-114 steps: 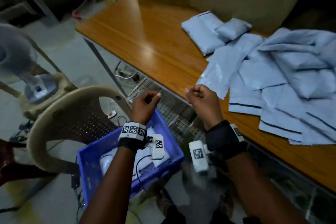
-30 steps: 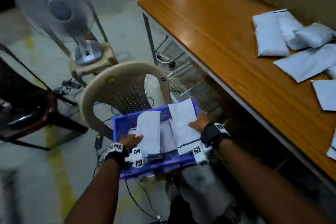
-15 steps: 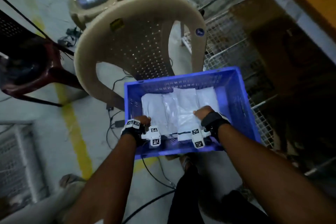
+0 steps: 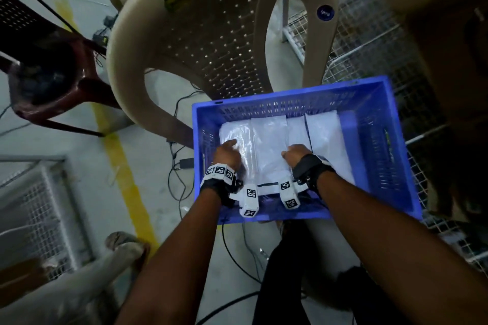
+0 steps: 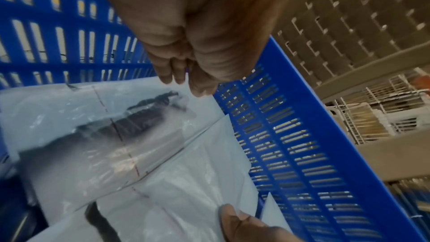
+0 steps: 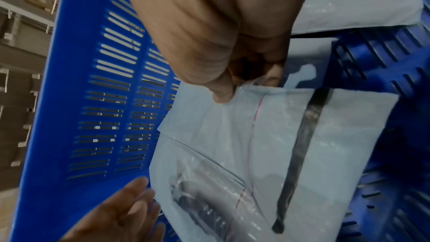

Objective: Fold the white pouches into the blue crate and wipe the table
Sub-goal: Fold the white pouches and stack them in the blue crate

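Observation:
The blue crate stands on the floor below me with several folded white pouches lying flat inside. My left hand is inside the crate at the left, and its straight fingers reach over a clear-windowed pouch. My right hand is beside it near the middle. In the right wrist view its thumb and fingers pinch the near edge of the top pouch, which has a black strip. The crate's slotted wall rises just past both hands.
A beige plastic chair stands right behind the crate, with a dark red chair to the left. Wire mesh racks are at the right. Cables and a yellow floor line run left of the crate.
A second ago both hands held folded pouches above the crate. The pouches now lie flat inside, the left hand has let go and spread out, and my view has dropped closer to the crate.

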`<state>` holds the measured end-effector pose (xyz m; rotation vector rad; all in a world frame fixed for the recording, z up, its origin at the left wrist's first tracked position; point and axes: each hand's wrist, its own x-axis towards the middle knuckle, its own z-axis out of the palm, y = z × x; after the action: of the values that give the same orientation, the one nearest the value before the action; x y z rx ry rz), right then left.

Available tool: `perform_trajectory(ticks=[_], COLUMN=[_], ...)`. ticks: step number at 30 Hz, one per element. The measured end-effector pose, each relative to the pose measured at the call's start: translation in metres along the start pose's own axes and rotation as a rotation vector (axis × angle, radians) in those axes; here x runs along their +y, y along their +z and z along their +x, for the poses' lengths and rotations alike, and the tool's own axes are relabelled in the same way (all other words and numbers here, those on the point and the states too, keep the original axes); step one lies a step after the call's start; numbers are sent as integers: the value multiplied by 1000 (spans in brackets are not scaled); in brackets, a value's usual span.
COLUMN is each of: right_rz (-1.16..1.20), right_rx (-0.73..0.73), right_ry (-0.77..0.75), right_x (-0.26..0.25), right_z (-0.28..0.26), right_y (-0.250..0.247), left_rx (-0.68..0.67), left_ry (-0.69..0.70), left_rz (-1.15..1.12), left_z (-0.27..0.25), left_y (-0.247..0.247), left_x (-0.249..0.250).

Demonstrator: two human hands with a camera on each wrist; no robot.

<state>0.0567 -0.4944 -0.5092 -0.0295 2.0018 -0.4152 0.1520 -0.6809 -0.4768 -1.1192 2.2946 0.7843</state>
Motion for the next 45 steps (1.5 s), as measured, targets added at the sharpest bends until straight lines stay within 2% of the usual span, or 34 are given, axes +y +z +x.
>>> perform_trajectory(ticks=[2, 5, 7, 11, 15, 20, 24, 27, 30, 32, 38, 45], right_rz=[-41, -83, -96, -44, 157, -15, -26, -33, 68, 185, 454, 747], right_rx=[38, 77, 78, 105, 289, 107, 57, 66, 169, 241, 432, 752], right_ry=[-13, -41, -70, -94, -111, -113, -164, -198, -180, -174, -259, -361], right_x=[1, 4, 6, 6, 2, -22, -26, -26, -23, -20, 0, 45], right_z=[4, 11, 15, 14, 5, 8, 16, 9, -9, -31, -115, -255], right_y=[1, 4, 6, 4, -3, -2, 8, 6, -10, -29, -107, -210], left_rx=[-84, -254, -309, -284, -262, -288, -289, -250, -182, -144, -67, -48], left_ry=[81, 61, 87, 56, 67, 103, 105, -6, -103, -114, 68, 457], left_rz=[77, 214, 305, 394, 376, 393, 367, 166, -320, -578, -726, -704], left_z=[14, 20, 23, 31, 26, 27, 23, 23, 12, -8, -84, -167], left_y=[9, 16, 17, 16, 13, 15, 17, 8, -7, -21, -65, -112], left_x=[2, 10, 10, 2, -3, 2, 4, -6, -3, 11, 82, 200])
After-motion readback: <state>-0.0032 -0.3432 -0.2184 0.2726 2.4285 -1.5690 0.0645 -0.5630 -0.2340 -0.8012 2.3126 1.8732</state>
